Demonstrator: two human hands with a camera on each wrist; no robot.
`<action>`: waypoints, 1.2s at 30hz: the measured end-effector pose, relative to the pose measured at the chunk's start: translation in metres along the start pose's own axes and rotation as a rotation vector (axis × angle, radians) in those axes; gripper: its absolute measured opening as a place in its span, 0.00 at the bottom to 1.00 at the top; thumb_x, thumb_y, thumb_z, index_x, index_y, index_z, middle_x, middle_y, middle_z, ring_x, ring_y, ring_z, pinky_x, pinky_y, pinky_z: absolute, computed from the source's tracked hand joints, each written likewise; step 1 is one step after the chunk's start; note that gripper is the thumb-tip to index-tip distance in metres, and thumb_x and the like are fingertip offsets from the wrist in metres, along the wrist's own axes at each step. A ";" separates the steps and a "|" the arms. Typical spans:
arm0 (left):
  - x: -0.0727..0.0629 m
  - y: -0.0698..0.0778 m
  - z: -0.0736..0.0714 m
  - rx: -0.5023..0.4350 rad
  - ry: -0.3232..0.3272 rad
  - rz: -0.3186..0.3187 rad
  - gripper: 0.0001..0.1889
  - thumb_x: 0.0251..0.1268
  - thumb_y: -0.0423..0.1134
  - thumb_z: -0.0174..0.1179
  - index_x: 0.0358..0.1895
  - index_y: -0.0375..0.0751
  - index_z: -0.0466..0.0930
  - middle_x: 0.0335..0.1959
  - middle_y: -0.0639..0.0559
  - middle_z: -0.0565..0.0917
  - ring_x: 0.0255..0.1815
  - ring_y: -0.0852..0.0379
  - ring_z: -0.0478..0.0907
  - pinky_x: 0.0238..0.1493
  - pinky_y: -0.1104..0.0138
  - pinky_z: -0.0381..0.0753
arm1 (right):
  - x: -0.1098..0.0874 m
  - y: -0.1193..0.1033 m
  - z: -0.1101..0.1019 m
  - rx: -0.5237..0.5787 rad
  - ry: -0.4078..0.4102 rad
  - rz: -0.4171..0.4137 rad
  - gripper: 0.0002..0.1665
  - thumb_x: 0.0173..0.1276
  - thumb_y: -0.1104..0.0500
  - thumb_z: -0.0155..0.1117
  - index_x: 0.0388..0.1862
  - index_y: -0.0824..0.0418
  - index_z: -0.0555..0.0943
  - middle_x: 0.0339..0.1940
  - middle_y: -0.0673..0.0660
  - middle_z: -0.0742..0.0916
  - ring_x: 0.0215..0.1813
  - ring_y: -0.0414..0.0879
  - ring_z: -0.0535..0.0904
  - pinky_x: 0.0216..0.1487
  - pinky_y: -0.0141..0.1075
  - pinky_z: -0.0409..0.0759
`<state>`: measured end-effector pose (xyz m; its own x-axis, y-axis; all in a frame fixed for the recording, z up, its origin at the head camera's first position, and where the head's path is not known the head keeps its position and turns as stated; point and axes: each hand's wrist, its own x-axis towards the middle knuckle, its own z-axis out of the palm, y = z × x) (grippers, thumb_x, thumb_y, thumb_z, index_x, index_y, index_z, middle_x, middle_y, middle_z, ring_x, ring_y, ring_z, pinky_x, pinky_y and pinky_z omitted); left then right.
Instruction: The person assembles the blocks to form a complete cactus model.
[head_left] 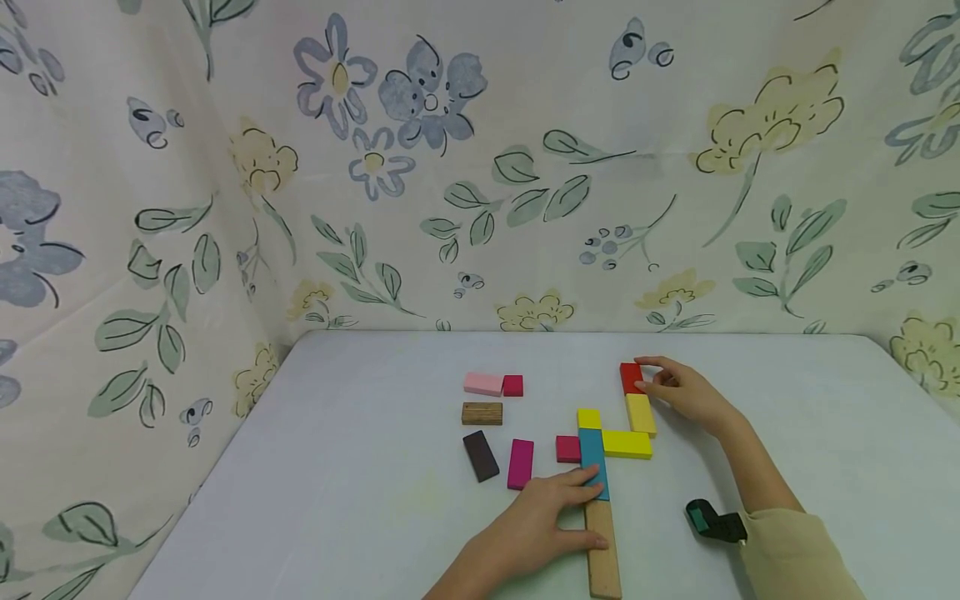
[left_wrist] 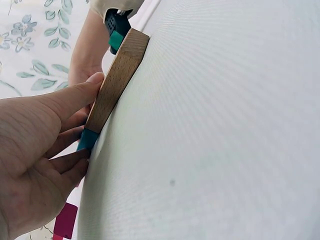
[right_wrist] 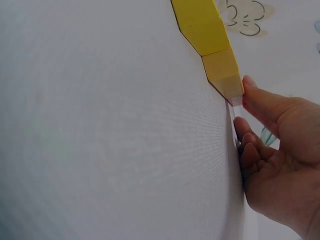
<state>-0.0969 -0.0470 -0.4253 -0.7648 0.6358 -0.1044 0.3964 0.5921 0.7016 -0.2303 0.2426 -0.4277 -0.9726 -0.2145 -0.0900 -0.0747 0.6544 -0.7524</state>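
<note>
Two bare hands are set to a joined run of rectangular blocks on a white tabletop (head_left: 337,517). By the left hand (head_left: 534,518), thumb and fingers spread apart, two pieces are touched: the blue block (head_left: 592,446) by the fingertips, the light wooden block (head_left: 604,575) by the thumb. By the thumb and forefinger of the right hand (head_left: 692,393), the red block (head_left: 631,377) is touched along its right side and far corner; whether it is pinched cannot be told.

The wooden block is met end to end by the blue block, which is capped at its far end by a small yellow block (head_left: 588,418). The blue block is flanked on its left by a short crimson block (head_left: 567,449) and on its right by a longer bright yellow block (head_left: 628,445). From the right end of the latter, an amber-yellow block (head_left: 641,413) is extended toward the back, with the red block set against its far end.

To the left, a pink block (head_left: 482,383) is placed against a small crimson-red block (head_left: 513,385); nearer lie a brown wood-grain block (head_left: 482,413), a slanted dark brown block (head_left: 481,456) and a magenta block (head_left: 521,463), the last just beside the left hand. A beige sleeve (head_left: 797,554) is worn on the right arm, and the backdrop is formed by floral cloth (head_left: 540,250).
</note>
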 end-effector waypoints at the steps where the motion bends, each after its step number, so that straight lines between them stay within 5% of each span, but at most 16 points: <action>1: 0.000 0.000 0.000 0.000 0.000 -0.001 0.34 0.70 0.55 0.69 0.76 0.51 0.75 0.80 0.63 0.69 0.81 0.62 0.65 0.71 0.66 0.76 | 0.000 0.000 0.000 0.001 0.000 -0.002 0.34 0.80 0.54 0.64 0.76 0.68 0.69 0.41 0.58 0.78 0.44 0.51 0.71 0.37 0.32 0.72; 11: 0.001 0.000 -0.001 0.008 -0.007 -0.003 0.34 0.70 0.55 0.69 0.76 0.50 0.75 0.80 0.63 0.69 0.81 0.62 0.66 0.71 0.66 0.76 | 0.000 -0.001 -0.002 0.010 -0.002 0.011 0.35 0.81 0.52 0.63 0.77 0.68 0.68 0.46 0.61 0.79 0.45 0.53 0.73 0.38 0.32 0.76; 17: 0.000 -0.001 -0.001 -0.007 -0.011 -0.004 0.34 0.70 0.55 0.69 0.76 0.51 0.75 0.80 0.63 0.69 0.81 0.62 0.65 0.71 0.66 0.76 | -0.009 -0.003 0.000 0.031 0.041 0.004 0.34 0.82 0.50 0.61 0.77 0.68 0.68 0.59 0.72 0.80 0.52 0.58 0.78 0.44 0.34 0.81; 28: 0.000 -0.002 0.000 0.019 0.001 0.025 0.34 0.70 0.56 0.69 0.76 0.49 0.75 0.80 0.61 0.69 0.80 0.61 0.66 0.71 0.67 0.76 | -0.047 -0.030 0.013 0.011 0.140 0.039 0.38 0.83 0.45 0.58 0.81 0.64 0.66 0.77 0.74 0.69 0.69 0.72 0.71 0.62 0.65 0.81; 36: -0.001 -0.001 0.000 0.009 0.003 0.020 0.34 0.70 0.56 0.68 0.76 0.49 0.75 0.80 0.62 0.69 0.81 0.61 0.66 0.71 0.66 0.76 | -0.065 -0.038 0.023 0.006 0.112 0.017 0.40 0.81 0.48 0.61 0.83 0.64 0.62 0.80 0.74 0.65 0.73 0.74 0.69 0.66 0.66 0.77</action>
<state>-0.0967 -0.0484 -0.4259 -0.7585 0.6457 -0.0885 0.4160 0.5841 0.6970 -0.1594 0.2145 -0.4082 -0.9923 -0.1205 -0.0297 -0.0566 0.6527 -0.7555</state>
